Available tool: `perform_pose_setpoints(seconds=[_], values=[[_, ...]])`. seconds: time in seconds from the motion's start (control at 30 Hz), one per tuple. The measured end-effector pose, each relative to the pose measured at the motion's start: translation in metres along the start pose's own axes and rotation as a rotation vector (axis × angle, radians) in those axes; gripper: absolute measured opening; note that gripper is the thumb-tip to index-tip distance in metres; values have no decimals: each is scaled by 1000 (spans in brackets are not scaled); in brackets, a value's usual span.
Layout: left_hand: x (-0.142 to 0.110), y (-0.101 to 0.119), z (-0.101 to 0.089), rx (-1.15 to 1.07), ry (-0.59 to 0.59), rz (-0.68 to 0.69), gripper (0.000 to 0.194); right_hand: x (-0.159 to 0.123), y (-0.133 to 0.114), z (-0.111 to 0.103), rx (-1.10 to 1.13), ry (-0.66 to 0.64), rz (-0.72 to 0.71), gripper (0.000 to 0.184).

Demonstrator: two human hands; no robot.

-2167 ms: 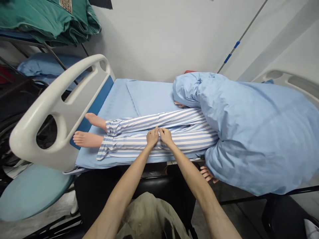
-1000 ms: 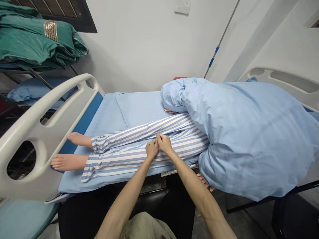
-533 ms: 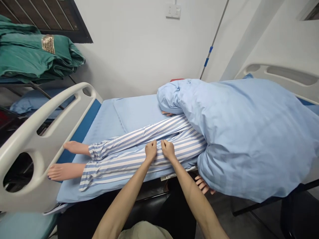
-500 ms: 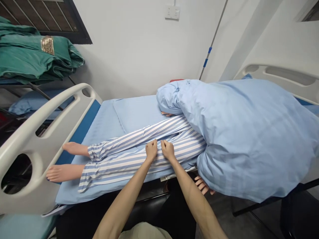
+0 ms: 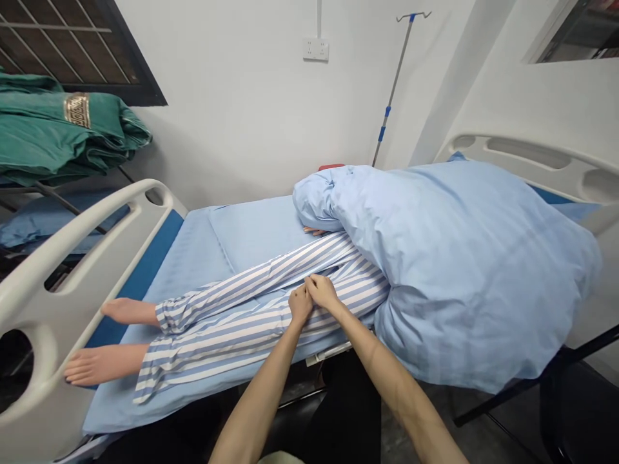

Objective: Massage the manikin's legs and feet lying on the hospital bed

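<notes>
My left hand and right hand are curled and touching each other, resting on the blue-and-white striped pajama trousers of a mannequin lying on a hospital bed. I cannot tell whether they grip the cloth. The trousers' upper end lies beneath a light-blue duvet.

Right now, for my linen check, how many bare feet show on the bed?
2: far foot and near foot, both out of striped pajama legs by the white footboard.

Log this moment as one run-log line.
left hand: on striped trousers | right hand: on them, touching left hand | blue duvet: over upper body
</notes>
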State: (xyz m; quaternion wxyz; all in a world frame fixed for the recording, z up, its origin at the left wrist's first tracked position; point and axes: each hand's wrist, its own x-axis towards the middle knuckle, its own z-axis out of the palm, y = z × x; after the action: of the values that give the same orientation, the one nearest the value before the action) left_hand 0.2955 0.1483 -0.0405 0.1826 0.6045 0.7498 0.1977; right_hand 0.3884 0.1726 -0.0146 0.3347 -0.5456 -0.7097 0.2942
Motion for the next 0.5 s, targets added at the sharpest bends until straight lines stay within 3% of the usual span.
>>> perform_pose_setpoints(seconds=[0.13, 0.33, 0.5], values=[[-3, 3, 3, -8, 5, 2, 37, 1, 5, -18, -47, 39, -56, 41], [-3, 8, 0, -153, 57, 10, 41, -15, 35, -6, -75, 24, -10, 36], [6, 34, -8, -343, 39, 75, 48, -12, 41, -8, 105, 97, -15, 39]])
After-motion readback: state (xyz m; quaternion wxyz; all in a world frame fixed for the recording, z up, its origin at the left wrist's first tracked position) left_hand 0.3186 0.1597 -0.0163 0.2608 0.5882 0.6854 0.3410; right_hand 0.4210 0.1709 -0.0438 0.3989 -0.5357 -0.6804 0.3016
